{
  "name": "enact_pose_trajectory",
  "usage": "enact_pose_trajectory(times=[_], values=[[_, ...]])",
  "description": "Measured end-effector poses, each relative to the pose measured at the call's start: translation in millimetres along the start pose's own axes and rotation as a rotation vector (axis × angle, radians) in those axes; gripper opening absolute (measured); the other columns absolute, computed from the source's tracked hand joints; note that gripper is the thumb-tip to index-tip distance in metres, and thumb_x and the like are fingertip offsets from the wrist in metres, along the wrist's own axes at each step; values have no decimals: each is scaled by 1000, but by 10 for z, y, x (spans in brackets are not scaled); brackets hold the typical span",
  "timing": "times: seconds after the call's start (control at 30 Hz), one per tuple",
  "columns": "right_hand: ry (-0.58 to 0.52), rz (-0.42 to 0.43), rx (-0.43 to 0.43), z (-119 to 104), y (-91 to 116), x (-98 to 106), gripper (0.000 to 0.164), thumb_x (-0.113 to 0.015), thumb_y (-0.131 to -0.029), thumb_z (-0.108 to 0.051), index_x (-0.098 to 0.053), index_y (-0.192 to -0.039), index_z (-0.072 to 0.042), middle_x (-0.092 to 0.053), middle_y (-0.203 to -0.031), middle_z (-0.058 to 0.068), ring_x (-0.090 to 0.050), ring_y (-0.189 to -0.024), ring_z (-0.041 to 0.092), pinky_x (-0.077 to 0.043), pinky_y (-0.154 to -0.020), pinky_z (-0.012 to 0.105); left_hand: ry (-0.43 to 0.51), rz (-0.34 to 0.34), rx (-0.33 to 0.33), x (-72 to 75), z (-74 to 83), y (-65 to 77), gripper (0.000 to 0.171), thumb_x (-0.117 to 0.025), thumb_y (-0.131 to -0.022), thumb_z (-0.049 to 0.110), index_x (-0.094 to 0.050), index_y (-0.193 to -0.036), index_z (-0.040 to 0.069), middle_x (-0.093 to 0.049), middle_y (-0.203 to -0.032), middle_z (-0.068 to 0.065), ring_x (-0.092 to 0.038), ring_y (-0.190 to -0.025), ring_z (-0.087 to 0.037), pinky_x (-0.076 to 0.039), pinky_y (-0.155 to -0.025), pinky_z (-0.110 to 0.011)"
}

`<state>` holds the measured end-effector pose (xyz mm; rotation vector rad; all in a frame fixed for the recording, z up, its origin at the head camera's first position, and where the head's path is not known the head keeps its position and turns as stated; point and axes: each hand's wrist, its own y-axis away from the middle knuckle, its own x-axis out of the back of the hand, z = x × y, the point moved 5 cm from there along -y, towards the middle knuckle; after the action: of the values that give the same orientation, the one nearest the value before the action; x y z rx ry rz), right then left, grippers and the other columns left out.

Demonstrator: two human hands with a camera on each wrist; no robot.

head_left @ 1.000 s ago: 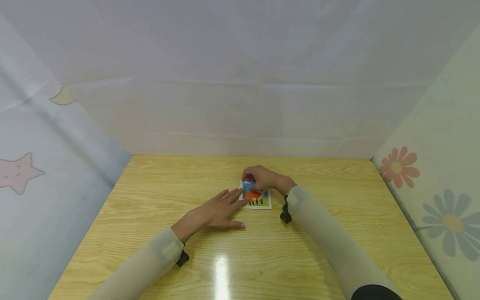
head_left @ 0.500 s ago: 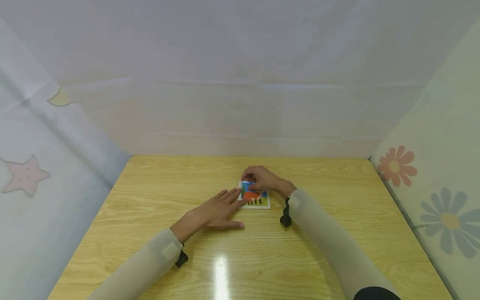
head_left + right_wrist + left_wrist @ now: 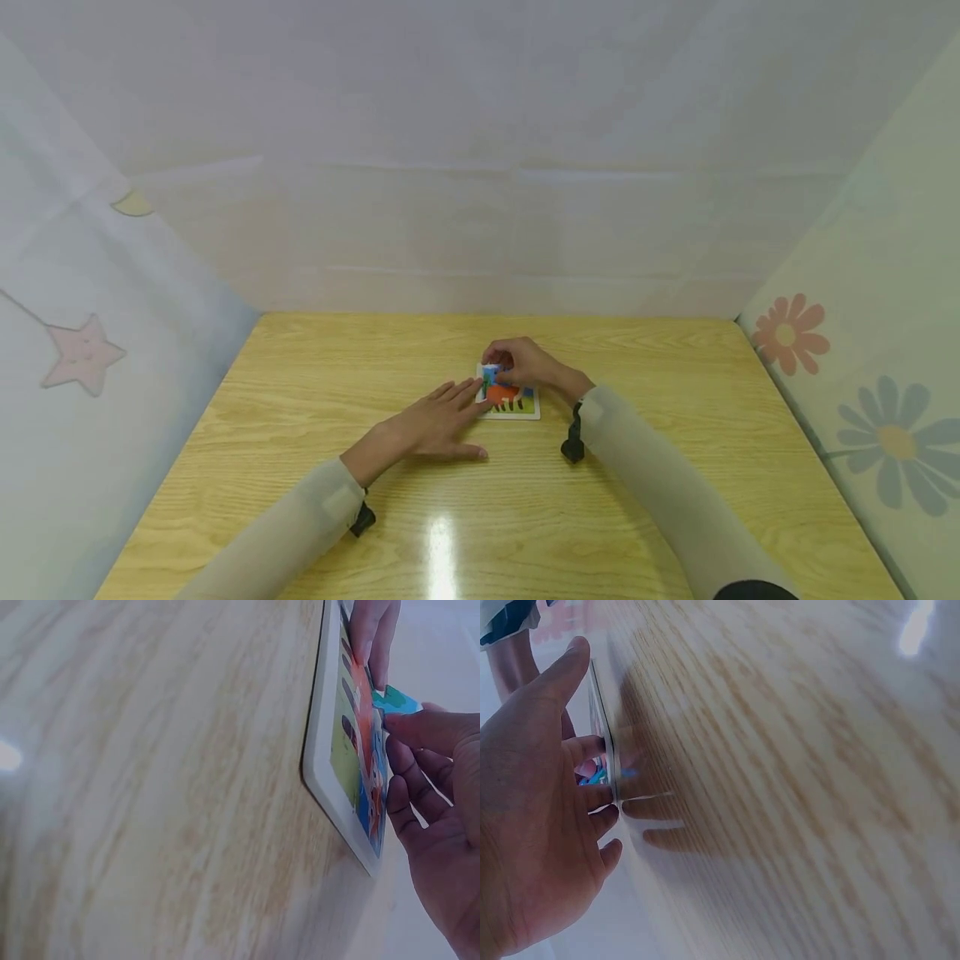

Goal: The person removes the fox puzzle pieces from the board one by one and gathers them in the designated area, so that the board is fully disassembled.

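A white-rimmed picture puzzle board (image 3: 531, 408) with an orange four-legged animal on green and blue lies flat on the table. Over its upper left part, my right hand (image 3: 527, 362) pinches a blue-and-green puzzle piece (image 3: 397, 700) between thumb and fingers. In the right wrist view this piece sticks up at a tilt from the picture. My left hand (image 3: 438, 423) lies flat with fingers spread, its fingertips on the board's left side and its thumb apart on the table. The left wrist view shows the left palm (image 3: 544, 802) and the board's edge behind the fingers.
The light wooden table (image 3: 300, 375) extends around the board on all sides. A pale cloth wall (image 3: 480, 208) stands along its back edge, with printed cloth walls at both sides. Black wrist cameras sit under both sleeves.
My right hand has come slightly nearer to me, and the blue-and-green piece now shows more between its fingers. My left hand keeps its place on the board.
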<state>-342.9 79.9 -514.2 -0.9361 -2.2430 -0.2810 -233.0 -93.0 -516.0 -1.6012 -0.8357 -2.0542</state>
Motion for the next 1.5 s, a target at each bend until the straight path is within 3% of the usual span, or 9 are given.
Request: enact_pose_trajectory(times=[0.3, 0.83, 1.5], values=[[-25, 18, 15, 4, 26, -3, 29, -74, -96, 4, -72, -124, -2, -76, -112, 8, -71, -96, 16, -60, -85, 30, 9, -4, 0, 12, 3, -10, 93, -48, -101, 75, -26, -170, 17, -10, -177, -19, -14, -163, -35, -15, -132, -54], [-112, 56, -38, 50, 150, 117, 32, -76, -98, -5, -73, -130, -4, -75, -120, 6, -71, -102, 18, -60, -91, 36, 14, -3, 2, -18, -5, 3, 94, -47, -101, 76, -24, -171, 19, -9, -177, -17, -11, -164, -33, -14, -132, -54], [-107, 80, -66, 182, 549, 423, 33, -77, -96, -3, -74, -129, 0, -75, -125, 10, -72, -107, 23, -60, -93, 37, -26, 7, 0, -26, 2, -33, 95, -47, -100, 77, -25, -170, 17, -13, -178, -9, -14, -164, -28, -14, -132, -54]])
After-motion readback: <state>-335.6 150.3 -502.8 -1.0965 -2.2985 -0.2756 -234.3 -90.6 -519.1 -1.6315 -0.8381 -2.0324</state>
